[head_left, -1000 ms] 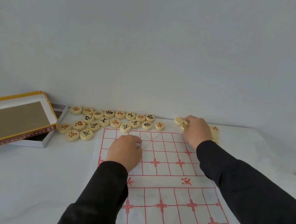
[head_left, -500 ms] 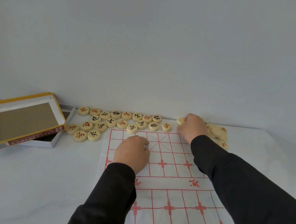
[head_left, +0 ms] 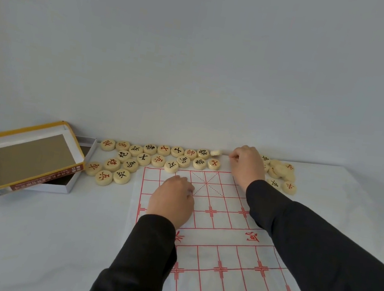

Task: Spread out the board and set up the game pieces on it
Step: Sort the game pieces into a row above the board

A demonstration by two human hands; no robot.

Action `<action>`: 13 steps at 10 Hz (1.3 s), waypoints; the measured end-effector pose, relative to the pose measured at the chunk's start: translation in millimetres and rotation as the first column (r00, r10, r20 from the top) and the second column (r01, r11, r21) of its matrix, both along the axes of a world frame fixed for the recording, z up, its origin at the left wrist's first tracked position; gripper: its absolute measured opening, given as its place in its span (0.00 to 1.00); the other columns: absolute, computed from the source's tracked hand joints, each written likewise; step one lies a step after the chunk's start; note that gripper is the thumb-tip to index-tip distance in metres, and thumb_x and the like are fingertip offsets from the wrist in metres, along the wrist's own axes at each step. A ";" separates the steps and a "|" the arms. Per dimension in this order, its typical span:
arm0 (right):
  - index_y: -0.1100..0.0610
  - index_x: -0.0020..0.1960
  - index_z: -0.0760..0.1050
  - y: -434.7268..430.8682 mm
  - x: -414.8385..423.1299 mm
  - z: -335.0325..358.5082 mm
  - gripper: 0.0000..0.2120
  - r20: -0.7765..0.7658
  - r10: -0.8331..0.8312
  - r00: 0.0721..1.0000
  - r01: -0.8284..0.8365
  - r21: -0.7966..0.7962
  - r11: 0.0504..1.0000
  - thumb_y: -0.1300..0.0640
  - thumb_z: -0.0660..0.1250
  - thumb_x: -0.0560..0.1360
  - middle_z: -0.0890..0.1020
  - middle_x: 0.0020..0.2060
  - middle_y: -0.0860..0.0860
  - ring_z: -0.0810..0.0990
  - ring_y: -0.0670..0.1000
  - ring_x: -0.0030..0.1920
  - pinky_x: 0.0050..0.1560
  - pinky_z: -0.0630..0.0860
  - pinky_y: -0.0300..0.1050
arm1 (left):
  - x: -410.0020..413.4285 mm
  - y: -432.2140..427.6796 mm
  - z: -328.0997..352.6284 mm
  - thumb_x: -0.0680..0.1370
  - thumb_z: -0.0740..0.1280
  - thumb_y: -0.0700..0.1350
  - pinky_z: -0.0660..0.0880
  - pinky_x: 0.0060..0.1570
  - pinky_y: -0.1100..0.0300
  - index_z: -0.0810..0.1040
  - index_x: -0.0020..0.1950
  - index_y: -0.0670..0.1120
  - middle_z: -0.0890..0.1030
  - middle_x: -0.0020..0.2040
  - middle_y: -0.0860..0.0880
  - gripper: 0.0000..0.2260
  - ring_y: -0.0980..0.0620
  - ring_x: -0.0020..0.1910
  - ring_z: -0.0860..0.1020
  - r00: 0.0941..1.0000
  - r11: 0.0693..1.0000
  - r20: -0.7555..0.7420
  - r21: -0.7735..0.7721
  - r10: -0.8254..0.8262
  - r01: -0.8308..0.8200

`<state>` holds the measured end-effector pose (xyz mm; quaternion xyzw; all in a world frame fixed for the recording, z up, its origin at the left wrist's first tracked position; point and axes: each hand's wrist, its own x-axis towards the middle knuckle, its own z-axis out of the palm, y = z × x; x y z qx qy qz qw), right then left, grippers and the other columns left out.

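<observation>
The left hand point(head_left: 172, 200) rests on the board point(head_left: 226, 256) with fingers curled; whether it holds anything is hidden. The right hand point(head_left: 248, 165) curls among the pieces point(head_left: 143, 159) strewn past the far edge, its grip unclear. The board lies spread out. Seemingly no piece is placed yet, so the whole setup is left.

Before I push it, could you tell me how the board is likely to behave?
Probably floppy: the board looks thin and lies slightly rippled. Likely light, so it may bunch or skid; the left hand rests on it.
</observation>
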<state>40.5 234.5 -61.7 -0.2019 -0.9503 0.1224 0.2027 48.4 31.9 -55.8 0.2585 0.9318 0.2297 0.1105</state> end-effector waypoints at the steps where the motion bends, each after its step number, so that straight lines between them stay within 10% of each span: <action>1: 0.58 0.55 0.78 10.7 -1.5 2.3 0.10 0.036 -0.027 0.999 0.025 0.048 0.999 0.61 0.61 0.78 0.77 0.53 0.54 0.71 0.54 0.57 0.57 0.69 0.45 | -0.5 0.3 -1.2 0.80 0.58 0.44 0.64 0.66 0.60 0.71 0.69 0.50 0.69 0.69 0.52 0.16 0.52 0.67 0.68 1.000 1.000 0.003 0.004 0.000 0.000; 7: 0.60 0.54 0.80 11.4 -11.0 13.1 0.12 0.121 -0.116 0.986 0.120 -0.027 0.992 0.61 0.58 0.79 0.81 0.51 0.56 0.79 0.55 0.51 0.48 0.72 0.43 | -2.4 2.0 -3.4 0.80 0.58 0.44 0.63 0.67 0.59 0.70 0.69 0.51 0.68 0.70 0.52 0.17 0.53 0.68 0.66 1.000 1.000 -0.002 -0.003 -0.011 0.011; 11: 0.57 0.41 0.73 -23.6 -48.3 16.7 0.20 0.261 -0.128 0.957 0.160 -0.106 0.981 0.41 0.71 0.69 0.75 0.32 0.50 0.77 0.53 0.39 0.37 0.71 0.44 | -3.8 2.1 -3.4 0.80 0.57 0.44 0.64 0.66 0.59 0.70 0.69 0.50 0.68 0.70 0.51 0.17 0.52 0.68 0.67 1.000 1.000 -0.005 -0.006 -0.007 0.007; 13: 0.59 0.47 0.74 -21.9 -54.3 22.8 0.13 0.350 -0.097 0.932 0.166 -0.170 0.971 0.53 0.73 0.70 0.77 0.38 0.52 0.76 0.54 0.42 0.38 0.71 0.42 | -5.4 3.6 -4.4 0.80 0.58 0.44 0.65 0.65 0.59 0.71 0.69 0.50 0.70 0.69 0.51 0.17 0.52 0.66 0.68 1.000 1.000 0.001 -0.012 -0.006 0.006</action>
